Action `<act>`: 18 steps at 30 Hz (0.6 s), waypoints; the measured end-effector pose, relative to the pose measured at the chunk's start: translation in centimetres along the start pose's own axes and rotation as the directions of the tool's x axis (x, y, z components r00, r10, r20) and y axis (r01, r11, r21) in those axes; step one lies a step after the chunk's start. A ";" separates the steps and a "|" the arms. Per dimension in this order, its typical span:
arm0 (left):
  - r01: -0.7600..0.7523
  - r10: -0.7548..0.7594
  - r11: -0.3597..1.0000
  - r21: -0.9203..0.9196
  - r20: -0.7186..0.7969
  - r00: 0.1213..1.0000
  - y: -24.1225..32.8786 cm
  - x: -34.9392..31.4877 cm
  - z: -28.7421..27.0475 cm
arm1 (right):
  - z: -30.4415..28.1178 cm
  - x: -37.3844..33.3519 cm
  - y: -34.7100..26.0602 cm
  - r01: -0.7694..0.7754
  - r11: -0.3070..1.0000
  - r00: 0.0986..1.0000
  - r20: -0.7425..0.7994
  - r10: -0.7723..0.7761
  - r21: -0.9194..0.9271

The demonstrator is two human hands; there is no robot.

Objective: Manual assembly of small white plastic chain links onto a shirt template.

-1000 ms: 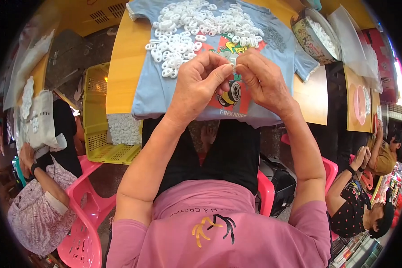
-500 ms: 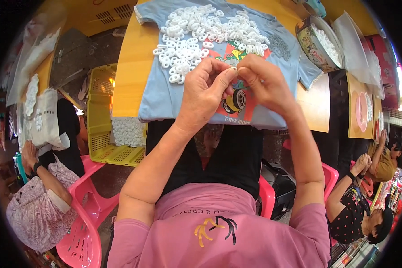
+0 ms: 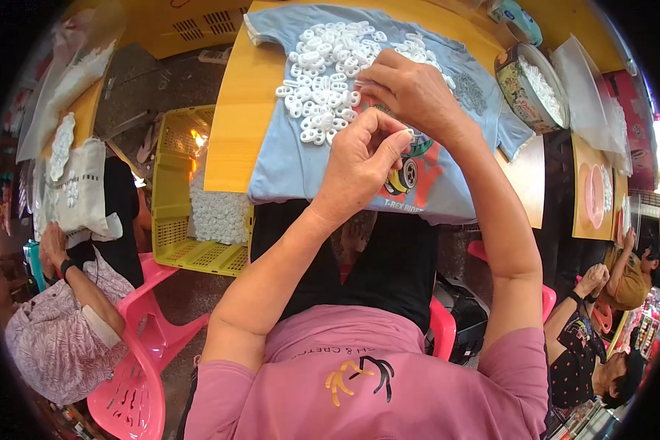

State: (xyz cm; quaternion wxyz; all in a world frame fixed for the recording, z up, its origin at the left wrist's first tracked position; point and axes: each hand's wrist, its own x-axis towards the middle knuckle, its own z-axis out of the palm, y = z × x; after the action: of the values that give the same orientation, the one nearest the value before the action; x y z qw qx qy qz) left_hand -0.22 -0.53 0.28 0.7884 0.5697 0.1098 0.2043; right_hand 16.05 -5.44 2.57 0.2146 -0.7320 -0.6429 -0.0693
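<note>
My left hand (image 3: 365,158) is closed in a pinch over the shirt's print. A small white plastic piece (image 3: 409,133) shows at the tip of its thumb; the rest of it is hidden by the fingers. Farther up, my right hand (image 3: 412,92) reaches over the near edge of a pile of white two-holed plastic pieces (image 3: 323,99). Its fingers are bent together at the pile, and what lies between their tips I cannot make out. Under both hands a light blue T-shirt (image 3: 290,172) with a printed picture is spread flat over the table.
Left of the wooden table (image 3: 227,139) stands a yellow plastic crate (image 3: 170,158), near a bundle of white pieces (image 3: 220,216). A tub (image 3: 517,84) holding white pieces is at the far right. Other people sit on both sides, one near a pink chair (image 3: 136,389).
My hands have come apart. The right one has moved up to the pile, while the left keeps its pinch near the print. The whole view has shifted slightly.
</note>
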 end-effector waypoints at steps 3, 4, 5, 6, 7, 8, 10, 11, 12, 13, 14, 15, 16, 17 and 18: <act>0.010 -0.010 1.000 -0.021 0.005 1.000 0.0 0.0 0.0 | -0.3 -0.5 0.1 -0.047 0.991 0.998 -0.032 0.052 0.125; 0.022 -0.022 0.999 -0.036 0.003 1.000 0.1 0.0 0.1 | -0.7 -0.8 0.0 -0.115 0.950 0.990 -0.042 0.132 0.292; 0.026 -0.025 0.999 -0.037 0.010 1.000 0.1 0.1 0.1 | -1.4 -1.3 -0.2 -0.122 0.950 0.989 -0.043 0.140 0.289; 0.025 -0.025 0.998 -0.057 0.007 1.000 0.1 0.1 0.0 | -2.4 -1.8 -0.8 -0.346 0.786 0.932 0.093 0.350 0.513; 0.028 -0.028 0.997 -0.079 0.008 1.000 0.1 0.0 0.0 | -3.2 -2.5 -1.3 -0.537 0.521 0.822 0.272 0.501 0.663; 0.036 -0.034 0.996 -0.081 0.018 0.999 0.1 0.1 -0.1 | -3.6 -3.2 -1.5 -0.543 0.517 0.816 0.270 0.512 0.661; 0.012 -0.016 0.986 -0.168 -0.025 1.000 -0.1 0.3 -0.2 | -4.4 -4.7 -2.1 -0.515 0.337 0.803 0.306 0.511 0.789; 0.002 -0.005 0.982 -0.191 -0.013 1.000 -0.1 0.4 -0.5 | -5.0 -5.3 -2.6 -0.593 0.267 0.744 0.390 0.542 0.759; 0.011 -0.012 0.981 -0.192 -0.003 1.000 -0.1 0.5 -0.3 | -5.1 -6.0 -2.8 -0.596 0.261 0.737 0.389 0.552 0.759; -0.027 0.023 0.978 -0.206 -0.023 0.999 -0.1 0.5 -0.1 | -5.1 -6.7 -2.9 -0.574 0.249 0.754 0.385 0.533 0.780; -0.067 0.059 0.974 -0.219 -0.044 0.997 -0.2 0.6 -0.1 | -5.1 -7.3 -3.0 -0.550 0.236 0.771 0.379 0.512 0.801; -0.085 0.086 0.973 -0.214 -0.007 0.996 -0.4 0.8 -0.3 | -5.2 -7.7 -3.2 -0.566 0.221 0.759 0.398 0.515 0.794; -0.081 0.082 0.974 -0.213 -0.002 0.997 -0.6 0.8 -0.3 | -5.1 -7.9 -3.2 -0.566 0.218 0.757 0.396 0.519 0.795; -0.079 0.081 0.976 -0.203 0.003 0.997 -0.6 0.8 -0.3 | -4.8 -8.1 -3.2 -0.546 0.266 0.773 0.355 0.526 0.795; -0.077 0.080 0.978 -0.195 0.010 0.997 -0.6 0.8 -0.3 | -4.5 -8.3 -3.3 -0.526 0.314 0.787 0.312 0.532 0.791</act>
State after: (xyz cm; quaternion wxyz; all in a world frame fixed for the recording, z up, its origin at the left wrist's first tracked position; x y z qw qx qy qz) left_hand 0.50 -0.13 -0.37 0.8327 0.4956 0.0597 0.2398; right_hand 12.27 -14.52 4.24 0.5547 -0.6984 -0.3153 0.3242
